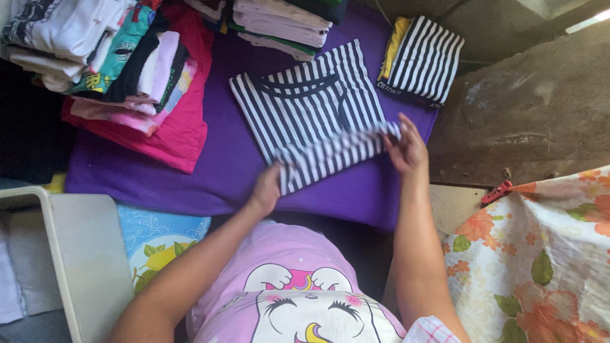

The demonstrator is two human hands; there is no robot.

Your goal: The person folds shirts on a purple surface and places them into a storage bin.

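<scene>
A navy and white striped shirt (311, 101) lies flat on a purple cloth (222, 165). Its lower part is folded up into a band (337, 155) across the front. My left hand (267, 187) grips the band's left end. My right hand (406, 149) pinches the band's right end near the shirt's side edge.
A pile of folded clothes (108, 57) on a pink garment sits at the left. More folded stacks lie at the top (279, 22), and a folded striped piece (422, 60) lies at the top right. A floral cloth (540, 254) hangs at the right, a grey bin (76, 267) at the left.
</scene>
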